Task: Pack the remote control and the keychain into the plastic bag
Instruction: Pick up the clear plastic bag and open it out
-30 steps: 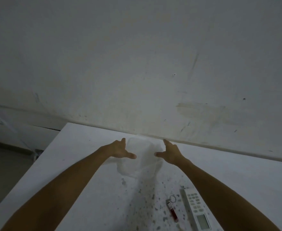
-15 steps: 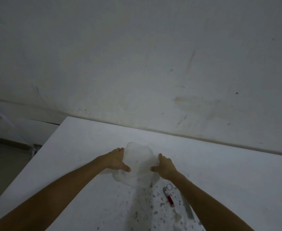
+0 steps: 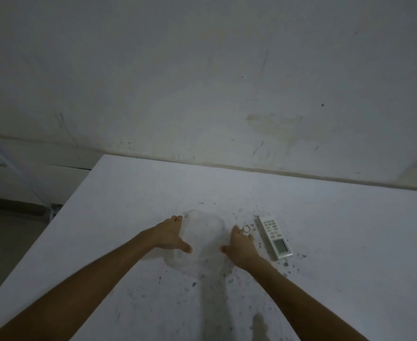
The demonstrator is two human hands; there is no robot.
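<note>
A clear plastic bag (image 3: 203, 238) lies flat on the white table (image 3: 128, 193), hard to see against it. My left hand (image 3: 169, 233) rests palm down on the bag's left edge, fingers apart. My right hand (image 3: 240, 244) lies flat at the bag's right edge, thumb pointing inward. The keychain's metal ring (image 3: 246, 228) shows just past my right fingertips; its red body is hidden under the hand. A white remote control (image 3: 275, 238) with a small screen lies to the right of that hand, apart from it.
Dark specks and stains dot the table around the bag and toward me. A stained grey wall (image 3: 227, 82) rises right behind the table's far edge. The table's left edge drops to a dark floor (image 3: 5, 242).
The view has tilted down and both hands have come to lie flat on the bag. The right hand now covers the keychain's red body; the remote is back in view.
</note>
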